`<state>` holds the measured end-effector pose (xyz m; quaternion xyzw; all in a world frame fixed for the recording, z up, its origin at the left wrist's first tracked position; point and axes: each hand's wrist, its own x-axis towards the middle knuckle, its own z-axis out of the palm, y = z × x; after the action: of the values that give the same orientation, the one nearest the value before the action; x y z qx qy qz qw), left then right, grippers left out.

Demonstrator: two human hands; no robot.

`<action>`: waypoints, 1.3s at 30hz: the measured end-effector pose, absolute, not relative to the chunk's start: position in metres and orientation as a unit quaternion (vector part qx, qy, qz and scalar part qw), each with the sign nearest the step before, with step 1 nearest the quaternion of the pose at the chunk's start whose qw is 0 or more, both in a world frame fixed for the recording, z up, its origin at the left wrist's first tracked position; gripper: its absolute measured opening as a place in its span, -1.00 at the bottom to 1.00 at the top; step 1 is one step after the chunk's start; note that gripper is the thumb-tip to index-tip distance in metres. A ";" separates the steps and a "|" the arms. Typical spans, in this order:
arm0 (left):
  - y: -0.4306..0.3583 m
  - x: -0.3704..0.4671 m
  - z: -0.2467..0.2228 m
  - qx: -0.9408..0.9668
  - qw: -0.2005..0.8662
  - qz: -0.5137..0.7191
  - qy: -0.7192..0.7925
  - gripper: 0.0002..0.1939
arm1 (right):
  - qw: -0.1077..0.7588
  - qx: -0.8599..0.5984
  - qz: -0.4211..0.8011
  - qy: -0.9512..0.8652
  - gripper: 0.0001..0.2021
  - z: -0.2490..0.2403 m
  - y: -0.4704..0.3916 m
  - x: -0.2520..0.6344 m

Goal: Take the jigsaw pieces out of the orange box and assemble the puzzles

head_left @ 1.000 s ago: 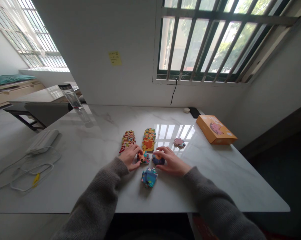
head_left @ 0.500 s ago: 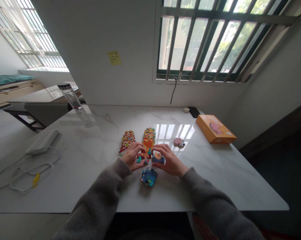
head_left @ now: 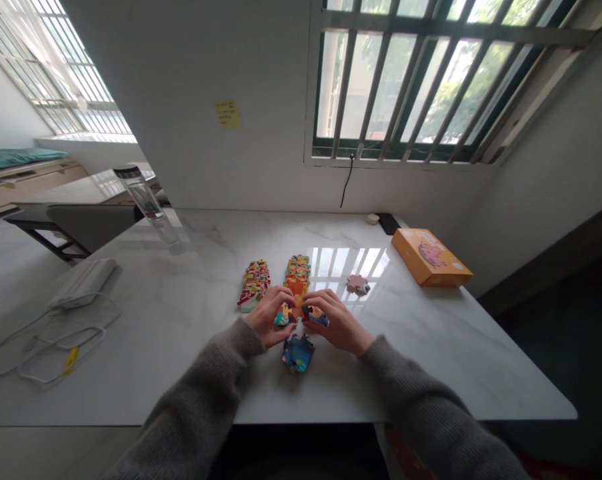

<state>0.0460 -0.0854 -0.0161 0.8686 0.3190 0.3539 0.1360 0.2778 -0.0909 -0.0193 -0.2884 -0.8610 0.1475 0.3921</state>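
Note:
My left hand (head_left: pixel 272 317) is curled with its fingertips pressed on small puzzle pieces near the middle. My right hand (head_left: pixel 338 321) faces it, its thumb and fingers closed on pieces too small to tell apart. Between and beneath them, orange pieces (head_left: pixel 297 287) run away from me in a column. A blue pile of pieces (head_left: pixel 297 353) lies just in front of the hands. Red and white pieces (head_left: pixel 254 283) overlap in a column behind my left hand. A pinkish stack of pieces (head_left: pixel 357 285) is beyond my right hand.
An orange box (head_left: pixel 431 258) lies at the right, with a black phone (head_left: pixel 388 223) and a small white object behind it. A clear bottle (head_left: pixel 143 193) stands at the back left. A white device (head_left: pixel 85 283) and cables lie at the left of the table (head_left: pixel 181 360).
My left hand has shifted slightly right and its fingertips have changed position over the pieces. My right hand has barely moved. The view has shifted slightly.

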 end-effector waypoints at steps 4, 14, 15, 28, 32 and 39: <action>-0.079 0.036 -0.023 0.867 0.128 0.319 0.361 -0.60 | 0.391 -0.349 0.119 -0.844 -0.85 -0.020 -0.073 0.303; -0.073 0.022 -0.026 0.892 0.118 0.223 0.376 -0.74 | 0.285 -0.563 0.019 -0.776 -0.87 -0.028 -0.036 0.395; -0.073 0.021 -0.026 0.893 0.121 0.219 0.374 -0.73 | 0.268 -0.570 0.014 -0.777 -0.87 -0.030 -0.035 0.397; -0.067 0.017 -0.038 0.892 0.114 0.203 0.387 -0.76 | 0.244 -0.579 0.027 -0.777 -0.91 -0.043 -0.029 0.403; -0.066 0.019 -0.038 0.890 0.108 0.218 0.385 -0.74 | 0.278 -0.574 0.011 -0.770 -0.88 -0.037 -0.032 0.398; -0.073 0.028 -0.025 0.876 0.082 0.307 0.362 -0.62 | 0.390 -0.398 0.059 -0.828 -0.79 -0.015 -0.071 0.318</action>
<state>0.0281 -0.0728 -0.0251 0.8763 0.3623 0.3066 0.0821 0.3182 -0.0711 -0.0148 -0.3983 -0.8283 0.0595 0.3895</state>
